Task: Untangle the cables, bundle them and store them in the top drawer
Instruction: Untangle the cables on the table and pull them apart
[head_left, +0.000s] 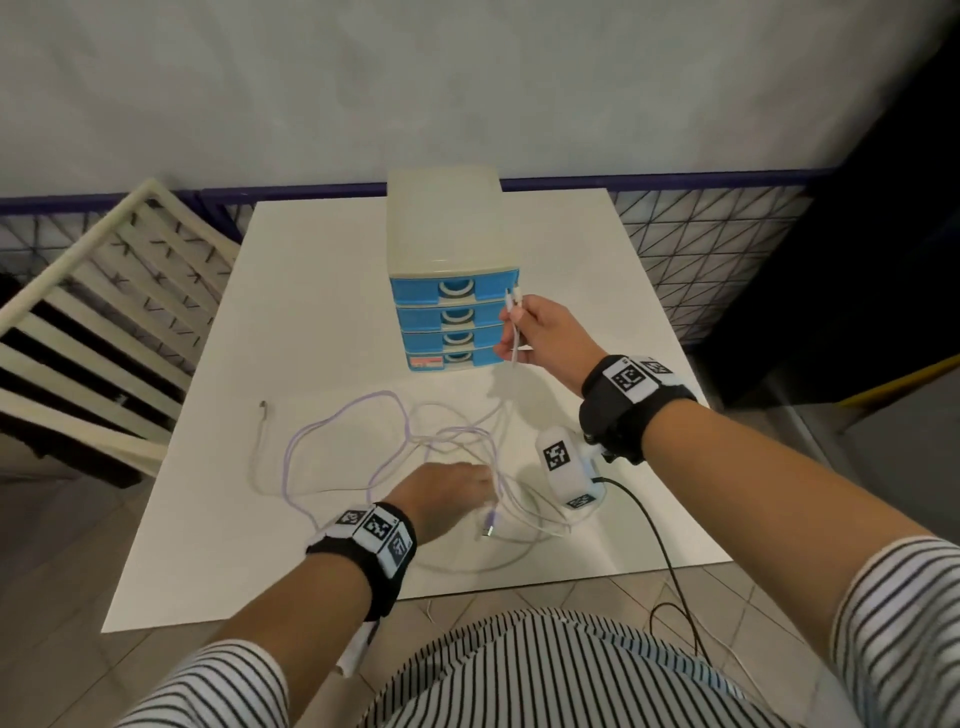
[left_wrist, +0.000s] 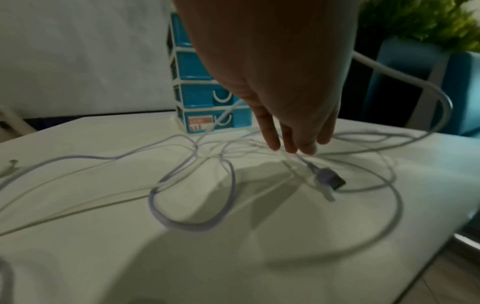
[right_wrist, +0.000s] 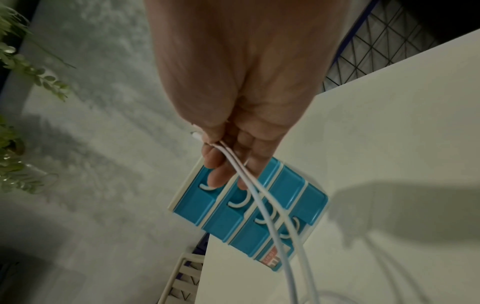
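A tangle of a purple cable (head_left: 332, 423) and a thin white cable (head_left: 524, 530) lies on the white table (head_left: 311, 291). My left hand (head_left: 452, 488) is low over the tangle, its fingertips (left_wrist: 298, 147) pinching the purple cable just above its USB plug (left_wrist: 330, 180). My right hand (head_left: 524, 330) is raised in front of the blue drawer unit (head_left: 454, 317). It pinches two white cable strands (right_wrist: 259, 197) whose connector ends (head_left: 511, 301) stick up above the fingers. The top drawer (head_left: 454, 288) is closed.
A loose white cable end (head_left: 264, 408) lies at the left of the table. A white slatted chair (head_left: 93, 322) stands to the left and a wire mesh fence (head_left: 701, 244) behind. A black cord (head_left: 654, 535) hangs off the table's front right edge.
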